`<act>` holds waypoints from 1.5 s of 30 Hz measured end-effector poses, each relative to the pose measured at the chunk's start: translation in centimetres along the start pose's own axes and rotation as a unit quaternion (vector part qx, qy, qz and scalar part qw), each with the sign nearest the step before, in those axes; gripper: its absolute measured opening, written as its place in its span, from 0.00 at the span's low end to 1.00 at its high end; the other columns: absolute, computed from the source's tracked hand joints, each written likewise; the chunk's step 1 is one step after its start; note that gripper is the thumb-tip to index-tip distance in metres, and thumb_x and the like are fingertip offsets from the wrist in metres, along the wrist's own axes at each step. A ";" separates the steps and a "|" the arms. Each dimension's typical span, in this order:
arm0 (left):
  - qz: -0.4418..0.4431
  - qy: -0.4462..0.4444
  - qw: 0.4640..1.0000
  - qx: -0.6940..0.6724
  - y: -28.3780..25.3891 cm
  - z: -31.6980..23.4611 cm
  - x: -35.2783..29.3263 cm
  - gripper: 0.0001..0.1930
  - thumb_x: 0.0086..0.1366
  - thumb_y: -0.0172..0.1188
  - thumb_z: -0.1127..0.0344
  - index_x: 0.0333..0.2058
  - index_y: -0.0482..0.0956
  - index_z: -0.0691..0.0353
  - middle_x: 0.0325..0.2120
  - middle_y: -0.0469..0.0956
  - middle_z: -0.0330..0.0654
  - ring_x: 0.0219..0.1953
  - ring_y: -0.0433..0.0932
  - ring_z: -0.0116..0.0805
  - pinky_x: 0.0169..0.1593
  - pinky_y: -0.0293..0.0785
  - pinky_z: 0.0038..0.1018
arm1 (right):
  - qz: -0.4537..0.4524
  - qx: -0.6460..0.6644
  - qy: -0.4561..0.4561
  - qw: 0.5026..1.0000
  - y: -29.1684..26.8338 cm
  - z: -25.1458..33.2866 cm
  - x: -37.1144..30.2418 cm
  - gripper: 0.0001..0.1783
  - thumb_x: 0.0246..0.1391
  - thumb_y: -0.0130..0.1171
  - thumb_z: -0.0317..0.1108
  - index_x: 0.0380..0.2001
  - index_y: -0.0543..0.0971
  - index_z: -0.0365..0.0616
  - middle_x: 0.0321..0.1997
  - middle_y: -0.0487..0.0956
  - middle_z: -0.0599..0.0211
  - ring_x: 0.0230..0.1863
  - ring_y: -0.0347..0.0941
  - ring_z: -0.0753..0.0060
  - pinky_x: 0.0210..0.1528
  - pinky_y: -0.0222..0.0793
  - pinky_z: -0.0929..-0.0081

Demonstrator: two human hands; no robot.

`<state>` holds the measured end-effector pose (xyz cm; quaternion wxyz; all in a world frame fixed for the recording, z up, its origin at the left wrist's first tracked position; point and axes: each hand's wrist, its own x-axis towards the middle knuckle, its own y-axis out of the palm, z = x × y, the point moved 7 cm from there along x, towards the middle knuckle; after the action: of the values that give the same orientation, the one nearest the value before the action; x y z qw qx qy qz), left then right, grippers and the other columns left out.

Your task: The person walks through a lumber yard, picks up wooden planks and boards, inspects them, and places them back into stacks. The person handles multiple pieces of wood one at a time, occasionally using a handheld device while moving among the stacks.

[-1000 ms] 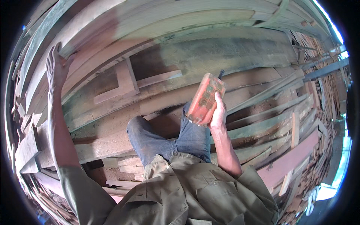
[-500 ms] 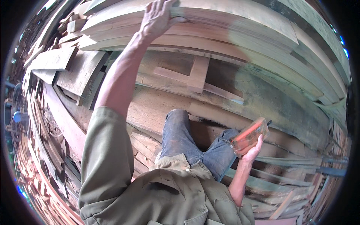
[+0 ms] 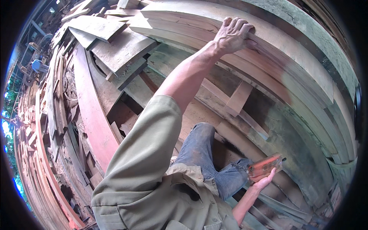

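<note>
My left hand [image 3: 233,36] is on the upper edge of a thick plank [image 3: 180,11] at the top of a stack, its fingers bent over the edge. Farther down on the right, my right hand [image 3: 264,182] holds a clear, boxy object [image 3: 265,168] with orange-red inside and a small dark knob at one end. The fingers of that hand are mostly hidden beneath it. The object is beside my right knee. Between the hands, a short wooden block [image 3: 238,99] lies across a narrow wooden strip [image 3: 253,124] below the stack.
Broad boards [image 3: 122,50] lie piled at the upper left, with a long pinkish board [image 3: 92,111] running below them. Many loose strips [image 3: 42,184] fill the left side. A blue machine part [image 3: 39,66] stands at the far left.
The view has turned, so the scene sits farther right and lower. My left hand's fingers, spread with the thumb out before, are now bent over the plank. My right hand keeps the boxy object.
</note>
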<state>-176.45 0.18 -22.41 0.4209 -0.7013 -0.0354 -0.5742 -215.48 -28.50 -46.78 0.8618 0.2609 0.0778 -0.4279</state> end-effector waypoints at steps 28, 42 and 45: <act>0.106 -0.016 0.988 0.109 3.4 0.5 1.5 0.24 0.62 0.55 0.58 0.56 0.64 0.56 0.53 0.67 0.44 0.56 0.64 0.43 0.59 0.55 0.37 | -0.067 0.058 -0.023 0.996 -0.7 -1.3 -0.8 0.24 0.57 0.51 0.44 0.52 0.69 0.40 0.47 0.73 0.62 0.48 0.69 0.69 0.51 0.66 0.67; 0.071 0.049 0.992 0.091 3.3 -1.3 1.4 0.24 0.63 0.55 0.61 0.57 0.62 0.57 0.54 0.67 0.44 0.57 0.64 0.41 0.59 0.54 0.37 | -0.046 0.104 -0.011 0.994 0.6 -3.2 -0.4 0.19 0.56 0.54 0.43 0.46 0.74 0.42 0.41 0.75 0.71 0.42 0.70 0.78 0.45 0.68 0.74; 0.086 0.029 0.990 0.106 3.4 -1.4 1.4 0.25 0.62 0.55 0.60 0.57 0.62 0.56 0.54 0.66 0.43 0.58 0.63 0.40 0.59 0.53 0.37 | -0.008 0.134 -0.015 0.991 1.5 -2.4 -0.9 0.19 0.57 0.53 0.42 0.47 0.72 0.42 0.42 0.75 0.70 0.43 0.70 0.77 0.47 0.68 0.73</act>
<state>-175.27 -3.48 -23.15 0.5419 -0.6359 -0.0233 -0.5490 -214.65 -25.93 -47.90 0.8167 0.3673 0.0089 -0.4450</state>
